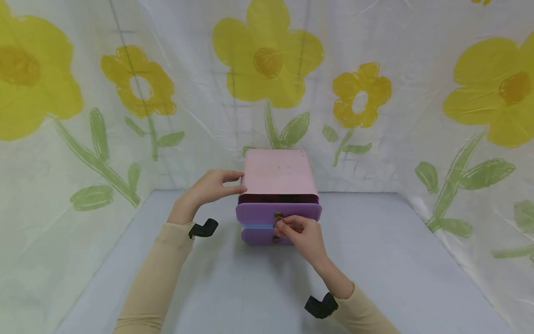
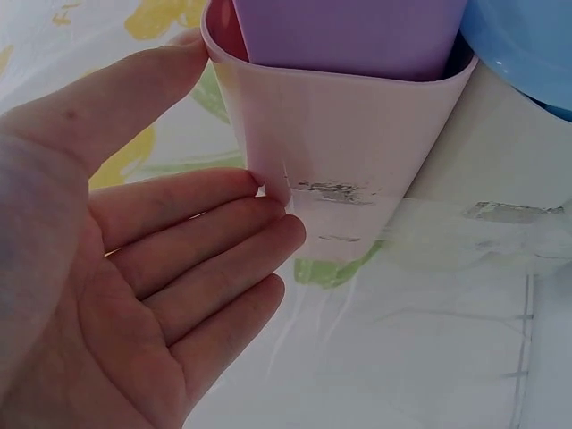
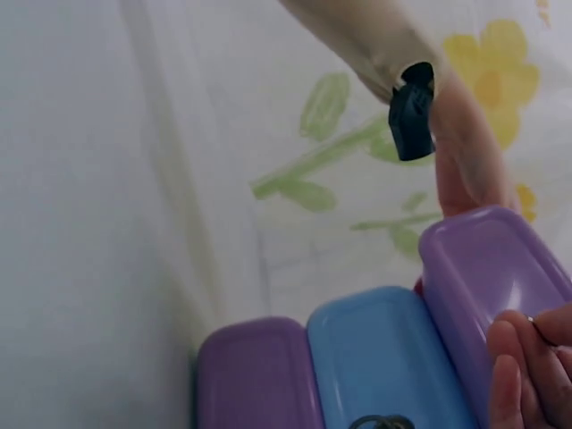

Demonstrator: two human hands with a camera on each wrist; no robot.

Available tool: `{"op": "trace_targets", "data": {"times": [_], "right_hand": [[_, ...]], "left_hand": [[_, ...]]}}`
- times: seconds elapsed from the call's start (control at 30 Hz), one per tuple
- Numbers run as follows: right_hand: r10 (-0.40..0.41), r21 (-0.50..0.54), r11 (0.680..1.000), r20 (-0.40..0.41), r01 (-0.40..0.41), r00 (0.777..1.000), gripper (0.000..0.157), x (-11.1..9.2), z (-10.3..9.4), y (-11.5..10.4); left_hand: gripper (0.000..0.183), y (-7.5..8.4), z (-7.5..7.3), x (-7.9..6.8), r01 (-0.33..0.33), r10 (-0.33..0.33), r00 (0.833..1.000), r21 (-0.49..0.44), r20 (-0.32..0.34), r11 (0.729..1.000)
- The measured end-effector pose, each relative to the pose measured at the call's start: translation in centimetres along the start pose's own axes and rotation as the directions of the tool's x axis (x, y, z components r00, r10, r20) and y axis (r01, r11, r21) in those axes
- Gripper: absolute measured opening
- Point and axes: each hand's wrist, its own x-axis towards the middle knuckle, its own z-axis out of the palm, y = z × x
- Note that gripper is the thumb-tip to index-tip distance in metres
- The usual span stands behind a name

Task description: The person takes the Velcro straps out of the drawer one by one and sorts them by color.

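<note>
A small chest of drawers (image 1: 277,171) with a pink top stands toward the back of the table. Its purple top drawer (image 1: 256,212) is pulled part way out, leaving a dark gap behind its front. My right hand (image 1: 306,236) pinches the metal ring pull (image 1: 278,215) on this drawer between thumb and fingertips. With fingers extended, my left hand (image 1: 208,188) touches the chest's left side near the top. The blue middle drawer (image 3: 384,349) and the purple bottom drawer (image 3: 255,375) sit below, both pushed further in than the top one.
The chest stands on a pale table (image 1: 375,250). Behind it hangs a white sheet (image 1: 196,69) printed with yellow flowers and green leaves. A black band (image 1: 203,228) sits on the left wrist, and another black strap (image 1: 321,306) is at the right.
</note>
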Motion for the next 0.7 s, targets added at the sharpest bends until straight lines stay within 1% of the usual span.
{"op": "trace_targets", "data": {"times": [0.13,0.27,0.37,0.47,0.6,0.7], "right_hand": [[0.001,0.019,1.000,0.015,-0.001,1.000,0.016,0.0,0.0,1.0],[0.020,0.046,0.999,0.029,-0.021,0.999,0.020,0.0,-0.1,2.0],[0.020,0.068,0.997,0.036,-0.022,0.999,0.022,-0.2,-0.1,2.1],[0.013,0.081,0.997,0.035,-0.016,0.999,0.021,-0.5,-0.1,2.0],[0.005,0.071,0.997,0.026,-0.007,1.000,0.016,-0.8,-0.1,2.0],[-0.013,0.062,0.998,0.029,0.011,1.000,0.016,-1.0,-0.1,1.9]], "left_hand": [[0.066,0.0,-0.1,0.0,0.001,-0.001,1.000,0.004,0.000,1.000],[0.066,0.0,-0.2,0.0,0.000,0.000,1.000,-0.001,-0.001,1.000],[0.065,0.0,-0.1,0.0,-0.003,0.003,1.000,-0.007,-0.002,1.000],[0.065,0.0,-0.1,0.1,-0.007,0.007,1.000,-0.008,-0.002,1.000],[0.065,0.2,-0.1,0.0,-0.009,0.009,1.000,-0.007,-0.002,1.000],[0.065,0.3,-0.1,-0.1,-0.007,0.007,1.000,-0.004,-0.002,1.000]]}}
